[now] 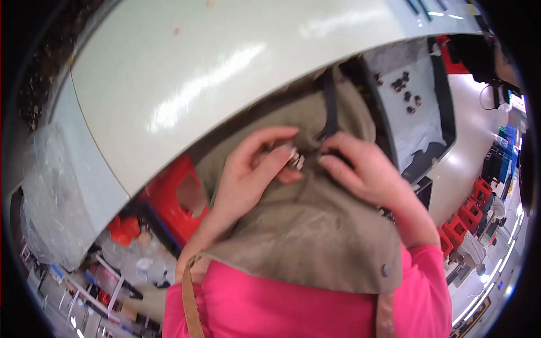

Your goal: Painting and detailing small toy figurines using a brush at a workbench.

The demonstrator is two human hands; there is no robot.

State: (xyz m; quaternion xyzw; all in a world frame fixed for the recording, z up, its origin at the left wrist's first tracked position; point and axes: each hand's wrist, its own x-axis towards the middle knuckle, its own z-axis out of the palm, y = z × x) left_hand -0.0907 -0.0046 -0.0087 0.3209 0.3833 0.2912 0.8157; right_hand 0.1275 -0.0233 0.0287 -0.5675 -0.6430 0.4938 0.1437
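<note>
My left hand (pixel 253 166) is closed around a small, shiny brown-and-silver part (pixel 295 159), whose exact kind is too blurred to tell. Just to its right, my right hand (pixel 358 166) has thumb and forefinger pinched together, and what lies between them is hidden. A dark strip (pixel 330 107) runs down to those fingertips; whether it is held or lies behind them, I cannot tell. Both hands are over the olive-brown apron (pixel 304 236) on my lap, a short gap apart.
Ahead and left spreads a white tabletop (pixel 169 73). A dark tray (pixel 445 107) lined with white sheet holds several small dark-and-copper parts (pixel 401 84) at the right. A red stool (pixel 174 191) stands under the table's edge, beside clear plastic bags (pixel 56 191). More red stools (pixel 470 214) stand far right.
</note>
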